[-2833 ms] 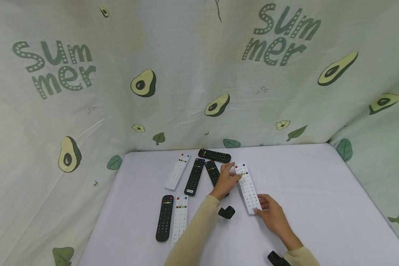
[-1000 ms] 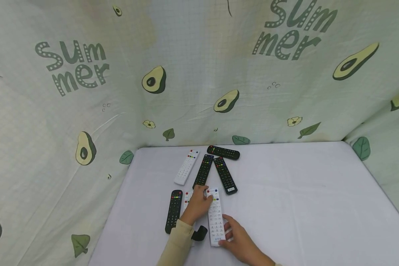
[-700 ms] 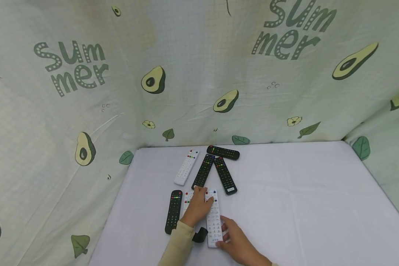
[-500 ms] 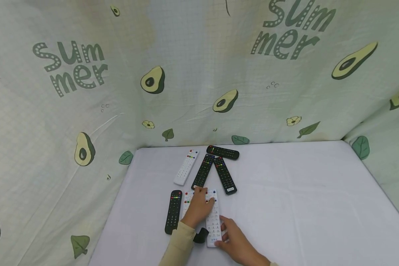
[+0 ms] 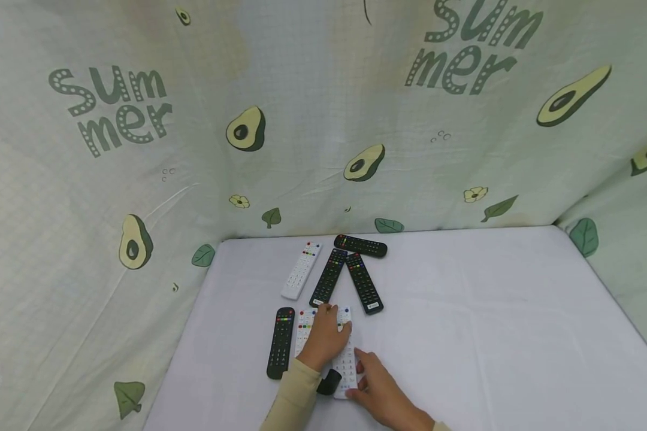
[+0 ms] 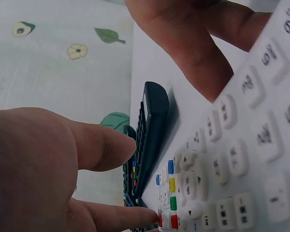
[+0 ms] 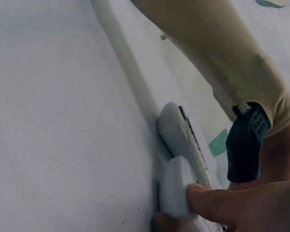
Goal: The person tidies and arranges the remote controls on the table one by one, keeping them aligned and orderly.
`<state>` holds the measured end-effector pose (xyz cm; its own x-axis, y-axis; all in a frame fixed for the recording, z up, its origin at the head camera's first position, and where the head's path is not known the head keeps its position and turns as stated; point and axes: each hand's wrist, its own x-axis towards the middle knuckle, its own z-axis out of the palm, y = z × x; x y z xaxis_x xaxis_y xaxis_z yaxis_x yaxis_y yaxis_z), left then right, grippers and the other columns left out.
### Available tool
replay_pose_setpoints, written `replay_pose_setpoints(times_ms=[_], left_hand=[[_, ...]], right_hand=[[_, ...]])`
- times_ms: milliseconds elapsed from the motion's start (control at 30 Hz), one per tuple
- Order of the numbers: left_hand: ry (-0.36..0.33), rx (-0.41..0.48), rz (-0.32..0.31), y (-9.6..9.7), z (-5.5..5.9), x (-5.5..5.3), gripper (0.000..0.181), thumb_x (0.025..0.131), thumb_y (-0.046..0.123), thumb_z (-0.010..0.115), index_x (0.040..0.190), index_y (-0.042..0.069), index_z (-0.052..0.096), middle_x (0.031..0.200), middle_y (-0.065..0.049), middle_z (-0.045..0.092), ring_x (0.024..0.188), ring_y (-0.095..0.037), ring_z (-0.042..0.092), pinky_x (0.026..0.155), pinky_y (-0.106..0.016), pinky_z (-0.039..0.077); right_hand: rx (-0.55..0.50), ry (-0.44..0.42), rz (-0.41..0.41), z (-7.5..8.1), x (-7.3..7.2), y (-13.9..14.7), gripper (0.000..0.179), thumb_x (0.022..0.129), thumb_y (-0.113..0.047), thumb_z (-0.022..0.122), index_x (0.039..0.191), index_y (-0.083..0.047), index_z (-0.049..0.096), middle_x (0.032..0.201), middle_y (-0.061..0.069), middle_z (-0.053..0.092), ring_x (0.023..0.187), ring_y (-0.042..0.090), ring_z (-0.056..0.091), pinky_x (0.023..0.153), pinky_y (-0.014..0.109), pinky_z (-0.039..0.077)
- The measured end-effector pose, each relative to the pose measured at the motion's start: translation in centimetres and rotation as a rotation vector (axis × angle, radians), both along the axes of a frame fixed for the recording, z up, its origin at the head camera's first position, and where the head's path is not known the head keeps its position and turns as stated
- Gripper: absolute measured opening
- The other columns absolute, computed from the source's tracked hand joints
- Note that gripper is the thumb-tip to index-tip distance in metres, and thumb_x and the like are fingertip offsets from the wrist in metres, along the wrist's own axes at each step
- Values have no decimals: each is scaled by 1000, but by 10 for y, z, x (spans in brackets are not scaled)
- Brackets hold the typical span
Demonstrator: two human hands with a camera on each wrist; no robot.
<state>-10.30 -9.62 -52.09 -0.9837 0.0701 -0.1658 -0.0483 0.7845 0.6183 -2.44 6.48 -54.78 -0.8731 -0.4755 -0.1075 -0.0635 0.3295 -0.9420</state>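
A white remote control point(image 5: 347, 362) lies on the white table, its coloured buttons toward the far end. My right hand point(image 5: 383, 392) pinches its near end, the thumb on one side and curled fingers along the right edge. At the far end is my left hand point(image 5: 323, 341); in the left wrist view a finger touches the remote's end while the thumb point(image 6: 106, 145) stands off it. Close on its left lies a second white remote point(image 5: 304, 332), partly hidden by my left hand. The right wrist view shows both near ends side by side, apparently touching.
A black remote point(image 5: 281, 344) lies left of the white pair. Farther back are another white remote point(image 5: 302, 270), two slanting black remotes point(image 5: 329, 276) point(image 5: 364, 284) and a crosswise black remote point(image 5: 360, 245). A printed curtain point(image 5: 302, 90) hangs behind the table.
Both hands have brought the white remote left and nearer, beside the second white one. In the last second it slid slightly left, and my left thumb moved to its right edge.
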Motion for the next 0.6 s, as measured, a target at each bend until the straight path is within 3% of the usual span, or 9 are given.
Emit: replay_pose_setpoints(times_ms=[200, 433, 600], left_hand=[[12, -14, -16, 0, 1, 1, 59, 102, 22, 63, 144, -17, 51, 150, -36, 43, 142, -51, 45, 118, -61, 42], [12, -8, -13, -1, 2, 1, 57, 102, 23, 63, 145, -14, 53, 151, -35, 44, 142, -51, 46, 116, -62, 44], [36, 3, 9, -2, 3, 1, 51, 103, 22, 64, 141, -12, 58, 146, -33, 50, 137, -51, 52, 112, -63, 47]], right_hand=[[16, 47, 0, -2, 0, -2, 81, 85, -1, 84, 146, 24, 37, 105, 7, 50, 77, 2, 51, 62, 22, 51], [23, 34, 7, -5, -3, 1, 79, 88, -6, 82, 147, 22, 38, 106, 6, 52, 77, 0, 52, 62, 22, 51], [76, 65, -111, -7, -11, 10, 66, 92, -7, 79, 145, 15, 46, 106, 6, 56, 76, 1, 53, 62, 22, 51]])
